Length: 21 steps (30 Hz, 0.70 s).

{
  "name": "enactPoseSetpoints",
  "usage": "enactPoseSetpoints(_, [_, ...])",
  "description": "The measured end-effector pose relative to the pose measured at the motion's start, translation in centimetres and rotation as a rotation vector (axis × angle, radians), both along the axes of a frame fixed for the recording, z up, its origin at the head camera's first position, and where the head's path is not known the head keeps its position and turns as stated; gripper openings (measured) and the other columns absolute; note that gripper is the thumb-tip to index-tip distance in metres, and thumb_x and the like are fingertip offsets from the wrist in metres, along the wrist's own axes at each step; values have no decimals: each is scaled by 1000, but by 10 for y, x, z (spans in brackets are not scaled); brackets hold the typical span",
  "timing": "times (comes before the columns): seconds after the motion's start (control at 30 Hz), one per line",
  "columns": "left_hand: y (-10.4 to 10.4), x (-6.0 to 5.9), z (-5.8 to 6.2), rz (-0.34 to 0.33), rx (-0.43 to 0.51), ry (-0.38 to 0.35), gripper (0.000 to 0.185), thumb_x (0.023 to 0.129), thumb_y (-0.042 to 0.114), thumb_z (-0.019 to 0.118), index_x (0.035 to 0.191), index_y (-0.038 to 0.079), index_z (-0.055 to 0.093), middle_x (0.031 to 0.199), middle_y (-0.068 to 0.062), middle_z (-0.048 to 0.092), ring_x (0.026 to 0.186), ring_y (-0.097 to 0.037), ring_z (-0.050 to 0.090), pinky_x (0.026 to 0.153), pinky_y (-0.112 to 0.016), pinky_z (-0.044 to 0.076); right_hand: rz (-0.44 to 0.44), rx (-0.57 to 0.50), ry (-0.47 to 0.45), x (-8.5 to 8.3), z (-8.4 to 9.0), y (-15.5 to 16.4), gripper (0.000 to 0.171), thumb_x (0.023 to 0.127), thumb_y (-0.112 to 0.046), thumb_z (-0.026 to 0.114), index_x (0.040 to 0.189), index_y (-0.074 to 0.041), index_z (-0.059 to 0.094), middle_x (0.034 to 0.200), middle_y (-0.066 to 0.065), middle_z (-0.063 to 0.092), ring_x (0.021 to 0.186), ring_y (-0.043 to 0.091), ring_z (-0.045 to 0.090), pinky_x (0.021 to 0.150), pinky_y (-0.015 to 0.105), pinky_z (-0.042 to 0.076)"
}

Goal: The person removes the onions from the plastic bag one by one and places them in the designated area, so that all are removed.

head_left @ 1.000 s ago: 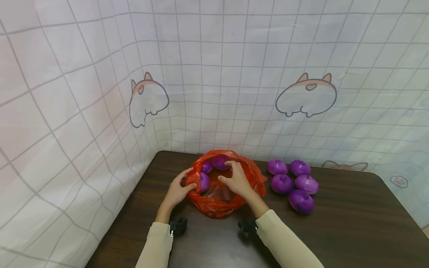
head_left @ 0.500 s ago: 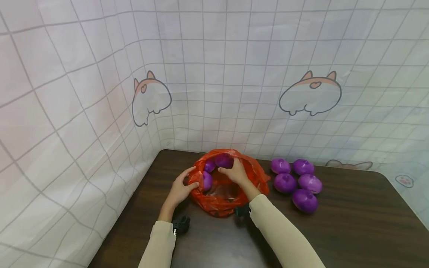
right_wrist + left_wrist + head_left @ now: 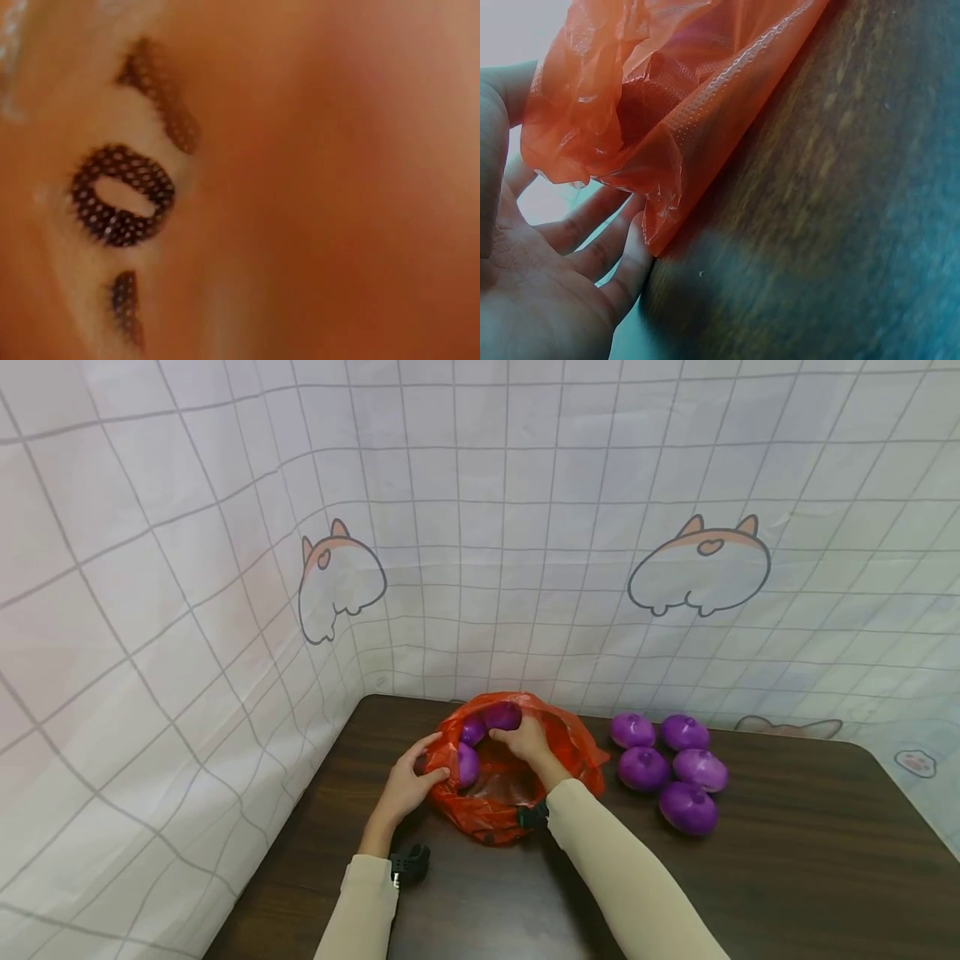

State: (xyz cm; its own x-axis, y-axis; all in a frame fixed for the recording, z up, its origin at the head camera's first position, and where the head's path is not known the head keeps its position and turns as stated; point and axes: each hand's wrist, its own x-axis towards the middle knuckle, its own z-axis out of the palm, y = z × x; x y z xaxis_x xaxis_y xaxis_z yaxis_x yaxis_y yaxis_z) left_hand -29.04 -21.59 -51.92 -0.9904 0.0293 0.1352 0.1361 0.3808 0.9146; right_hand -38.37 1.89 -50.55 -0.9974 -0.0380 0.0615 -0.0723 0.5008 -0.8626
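Note:
A red plastic bag [image 3: 480, 818] stands wide-mouthed on the table, with several purple onion-shaped things inside. My left hand [image 3: 405, 789] grips its left rim, thumb over the edge and fingers outside; in the left wrist view, the fingers [image 3: 592, 247] lie against the thin plastic [image 3: 697, 127]. Deep in the mouth, my right hand [image 3: 528, 742] holds the rear purple onion [image 3: 502, 716], thumb at its front and the other fingers mostly hidden. Another purple onion [image 3: 467, 766] lies by the left wall, and one more [image 3: 472, 730] sits behind it. Blurred red plastic [image 3: 337, 187] fills the right wrist view.
To the bag's right, several purple onions [image 3: 643, 769] lie grouped on the dark wooden table [image 3: 787, 827]. A white gridded cloth [image 3: 525, 527] hangs along the back and left sides of the table.
My right hand has reached further into the bag and its fingers have gone out of sight around the rear onion. The left hand stays at the rim. The whole view has shifted slightly.

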Motion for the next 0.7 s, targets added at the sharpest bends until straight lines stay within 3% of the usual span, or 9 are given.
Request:
enactPoseSetpoints(0.33, [1,-2,0,-3,9,-8,63,90,20,78,147,30,55,142,-16,54,114,-33,58,88,-40,53,-21,57,48,1,-1,6,68,84,-24,83,140,-1,51,132,23,64,123,39,61,108,50,48])
enactPoseSetpoints(0.53, [1,-2,-1,-10,-1,-2,63,90,20,78,148,29,54,144,-17,54,121,-33,56,94,-45,52,-5,43,49,16,5,14,71,86,-25,82,143,0,48,136,23,60,125,40,59,106,53,48])
enactPoseSetpoints(0.7, [0,-2,-2,-10,-19,-1,63,91,22,77,147,33,54,147,-16,53,126,-34,54,94,-46,52,53,3,67,35,8,24,70,87,-25,81,145,-7,46,140,23,56,126,40,58,103,55,50])
